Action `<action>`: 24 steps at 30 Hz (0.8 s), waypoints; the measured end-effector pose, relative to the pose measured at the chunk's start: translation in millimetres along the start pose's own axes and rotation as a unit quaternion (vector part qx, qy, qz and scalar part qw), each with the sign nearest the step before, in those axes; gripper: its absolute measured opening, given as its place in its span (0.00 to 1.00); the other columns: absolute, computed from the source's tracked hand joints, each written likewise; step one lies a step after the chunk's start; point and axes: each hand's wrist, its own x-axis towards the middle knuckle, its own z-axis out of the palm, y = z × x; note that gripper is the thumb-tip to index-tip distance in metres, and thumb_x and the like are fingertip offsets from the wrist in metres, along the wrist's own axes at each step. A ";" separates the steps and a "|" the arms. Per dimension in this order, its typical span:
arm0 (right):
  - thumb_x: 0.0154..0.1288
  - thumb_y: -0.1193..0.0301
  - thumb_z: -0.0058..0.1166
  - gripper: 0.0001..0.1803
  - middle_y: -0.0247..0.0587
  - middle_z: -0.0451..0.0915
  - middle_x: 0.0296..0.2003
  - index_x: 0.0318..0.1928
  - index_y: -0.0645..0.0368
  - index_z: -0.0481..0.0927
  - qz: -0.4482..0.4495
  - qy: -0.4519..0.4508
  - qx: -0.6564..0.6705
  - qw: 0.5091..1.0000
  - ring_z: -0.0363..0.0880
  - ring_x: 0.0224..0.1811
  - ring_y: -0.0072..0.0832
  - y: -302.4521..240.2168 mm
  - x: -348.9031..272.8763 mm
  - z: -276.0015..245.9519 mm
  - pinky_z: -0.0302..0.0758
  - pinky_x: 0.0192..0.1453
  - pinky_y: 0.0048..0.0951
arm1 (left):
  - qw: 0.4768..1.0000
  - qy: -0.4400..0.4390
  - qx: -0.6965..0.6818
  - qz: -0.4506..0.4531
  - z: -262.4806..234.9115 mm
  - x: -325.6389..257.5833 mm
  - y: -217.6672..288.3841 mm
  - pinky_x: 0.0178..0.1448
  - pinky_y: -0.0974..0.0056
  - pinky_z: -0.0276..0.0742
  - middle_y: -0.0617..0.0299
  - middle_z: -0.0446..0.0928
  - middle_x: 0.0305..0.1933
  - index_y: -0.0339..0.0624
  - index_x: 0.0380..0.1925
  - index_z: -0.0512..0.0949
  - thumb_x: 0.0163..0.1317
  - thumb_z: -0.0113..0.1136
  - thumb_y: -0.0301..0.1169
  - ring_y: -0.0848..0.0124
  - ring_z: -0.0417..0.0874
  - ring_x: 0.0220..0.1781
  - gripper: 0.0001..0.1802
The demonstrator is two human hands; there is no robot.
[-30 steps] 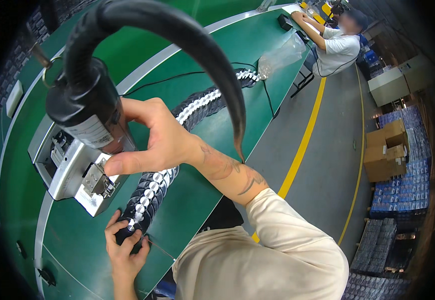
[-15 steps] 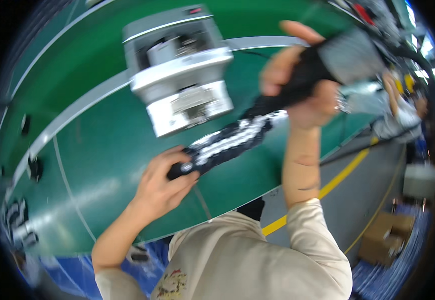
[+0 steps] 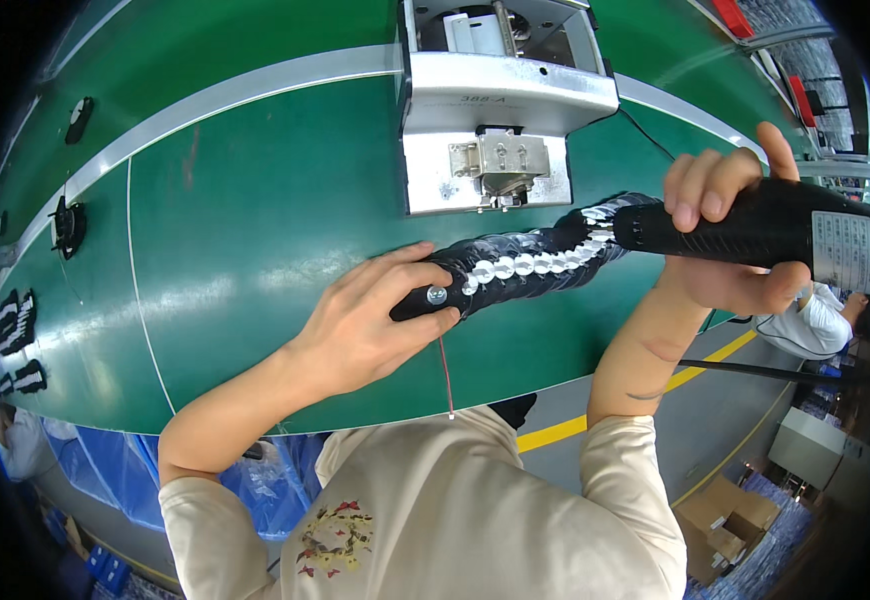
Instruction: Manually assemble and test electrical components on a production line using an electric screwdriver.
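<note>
A long row of overlapping black parts with shiny white discs (image 3: 525, 265) lies slantwise on the green worktop. My left hand (image 3: 375, 315) is closed round its left end, thumb below and fingers above. A clear round piece (image 3: 437, 295) shows between them. From that end a thin red wire (image 3: 446, 375) with a small white plug hangs toward me. My right hand (image 3: 725, 215) grips a black electric screwdriver (image 3: 755, 228), held nearly level, label outward. Its tip points left and meets the row's right end; whether it touches a screw is hidden.
Behind the row stands a silver screw feeder (image 3: 505, 110) with a cable. On the left of the green worktop (image 3: 255, 200) lie a small black part (image 3: 70, 228) and several black-and-white pieces (image 3: 15, 325). Another person (image 3: 810, 320) is at the right; cardboard boxes (image 3: 725, 520) are on the floor.
My right hand has brought the screwdriver down and right to the row's right end, and it now lies level. The view has shifted, so the feeder appears further right.
</note>
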 end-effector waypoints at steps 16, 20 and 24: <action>0.67 0.52 0.53 0.41 0.37 0.69 0.33 0.73 0.64 0.59 0.023 -0.054 0.072 0.996 0.71 0.27 0.25 -11.2 19.2 26.6 0.68 0.32 0.31 | 0.999 -0.030 -0.037 -0.010 -3.0 3.1 -8.4 0.52 0.52 0.80 0.59 0.76 0.50 0.49 0.31 0.83 0.56 0.70 0.30 0.53 0.81 0.58 0.04; 0.71 0.56 0.45 0.37 0.39 0.70 0.37 0.73 0.63 0.56 0.025 -0.033 0.089 0.995 0.72 0.27 0.26 -15.4 39.5 51.9 0.70 0.33 0.33 | 0.998 -0.047 -0.041 0.005 -4.8 6.8 -8.3 0.53 0.52 0.79 0.59 0.76 0.52 0.50 0.34 0.84 0.55 0.70 0.30 0.53 0.80 0.59 0.06; 0.73 0.55 0.39 0.34 0.42 0.72 0.37 0.71 0.64 0.59 0.041 0.024 0.057 0.997 0.72 0.25 0.28 -10.0 49.9 73.3 0.70 0.33 0.36 | 0.998 -0.040 -0.049 0.005 -2.8 6.5 -9.8 0.54 0.53 0.79 0.60 0.76 0.52 0.51 0.35 0.85 0.54 0.70 0.29 0.53 0.80 0.60 0.08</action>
